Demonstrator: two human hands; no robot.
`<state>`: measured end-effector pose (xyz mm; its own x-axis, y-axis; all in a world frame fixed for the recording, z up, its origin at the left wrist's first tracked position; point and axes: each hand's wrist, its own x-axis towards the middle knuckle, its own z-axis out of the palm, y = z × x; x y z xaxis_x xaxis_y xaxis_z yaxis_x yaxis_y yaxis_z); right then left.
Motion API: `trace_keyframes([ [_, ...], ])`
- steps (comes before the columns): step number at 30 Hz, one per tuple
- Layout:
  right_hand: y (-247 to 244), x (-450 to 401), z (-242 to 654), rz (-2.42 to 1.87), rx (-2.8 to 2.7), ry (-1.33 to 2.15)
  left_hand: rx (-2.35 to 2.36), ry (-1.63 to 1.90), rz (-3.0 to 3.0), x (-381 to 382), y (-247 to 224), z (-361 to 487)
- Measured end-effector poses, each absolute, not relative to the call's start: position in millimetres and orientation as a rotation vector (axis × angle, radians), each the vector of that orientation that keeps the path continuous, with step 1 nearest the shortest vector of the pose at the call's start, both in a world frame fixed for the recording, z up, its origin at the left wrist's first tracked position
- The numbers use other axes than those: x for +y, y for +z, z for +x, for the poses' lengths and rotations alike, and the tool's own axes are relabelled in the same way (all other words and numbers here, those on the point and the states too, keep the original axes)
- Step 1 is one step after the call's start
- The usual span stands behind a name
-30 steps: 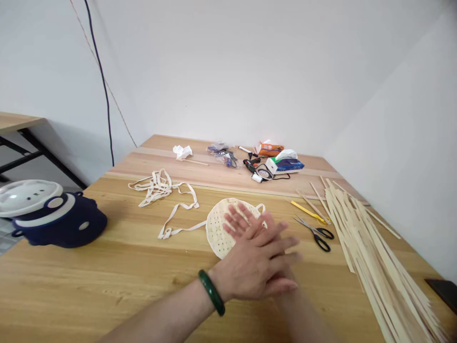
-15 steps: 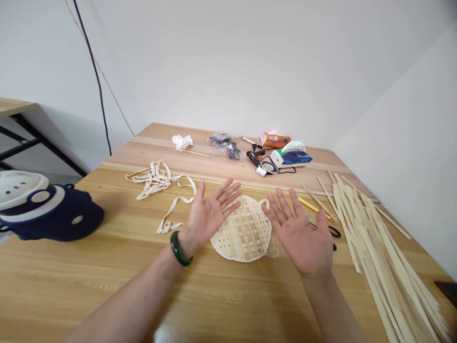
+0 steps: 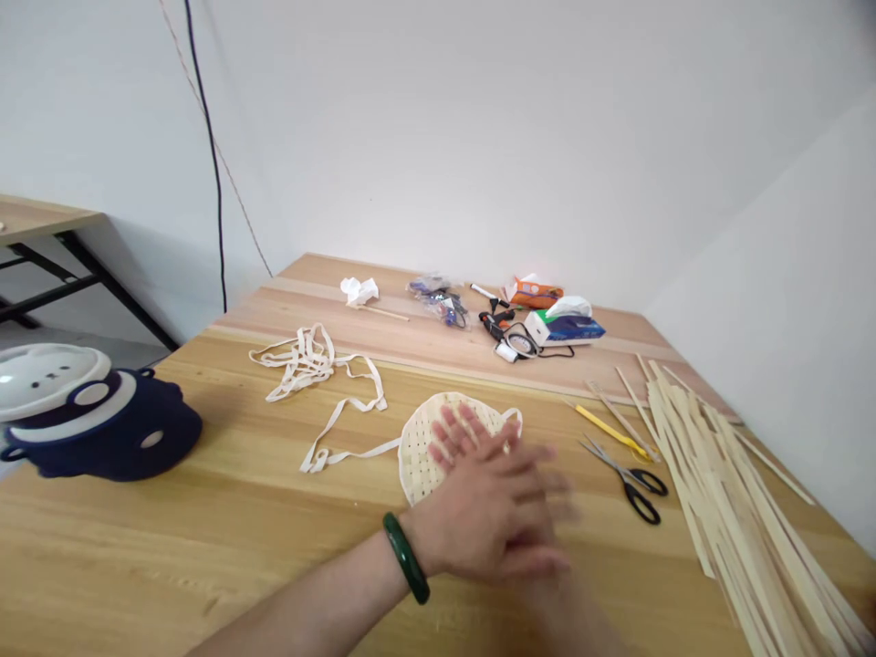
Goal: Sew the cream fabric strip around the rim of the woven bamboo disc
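Observation:
My left hand (image 3: 489, 511), with a green bangle (image 3: 406, 558) at its wrist, lies across my right hand with fingers stretched out and slightly smeared by motion. Behind it, the spread fingers of my right hand (image 3: 455, 436) show; its palm is mostly covered and its forearm is blurred. Neither hand holds anything. Beneath them on the table is a round woven bamboo piece (image 3: 419, 456) with a white edge and a small white loop at its upper right. A white fabric tape (image 3: 305, 365) lies tangled to the left, its end reaching the woven piece's left edge.
Scissors (image 3: 626, 474), a yellow utility knife (image 3: 609, 429) and many bamboo strips (image 3: 725, 493) lie on the right. Tissue packs (image 3: 565, 327), a glue gun (image 3: 494, 322), a bagged bundle (image 3: 442, 299) and crumpled tissue (image 3: 359, 291) stand at the back. A navy plush-like object (image 3: 130, 429) is left.
My hands were apart with palms up; now they have come together, left over right. The view has tilted slightly, and the scissors show fully.

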<state>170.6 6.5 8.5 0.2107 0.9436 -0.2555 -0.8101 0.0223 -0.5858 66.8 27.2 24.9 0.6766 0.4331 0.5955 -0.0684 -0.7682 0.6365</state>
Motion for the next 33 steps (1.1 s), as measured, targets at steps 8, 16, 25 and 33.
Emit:
trace_keyframes([
  [8, 48.8, -3.6, 201.0, -0.847, -0.725, 1.523, 1.397, 1.109, 1.984, 67.1, 12.5, 25.0],
  [16, 21.8, 34.7, 226.5, -1.238, -0.845, 1.306, 1.343, 1.261, 1.907, 73.7, -8.5, 15.1],
  [25, -15.6, 16.7, 216.5, -1.431, -1.396, 0.423, 1.598, 1.316, 1.841, 143.2, 9.3, -15.4],
  [33, -24.0, 11.3, 223.1, -1.396, -1.475, 0.260, 1.588, 1.333, 1.866, 138.1, 12.9, -3.5],
])
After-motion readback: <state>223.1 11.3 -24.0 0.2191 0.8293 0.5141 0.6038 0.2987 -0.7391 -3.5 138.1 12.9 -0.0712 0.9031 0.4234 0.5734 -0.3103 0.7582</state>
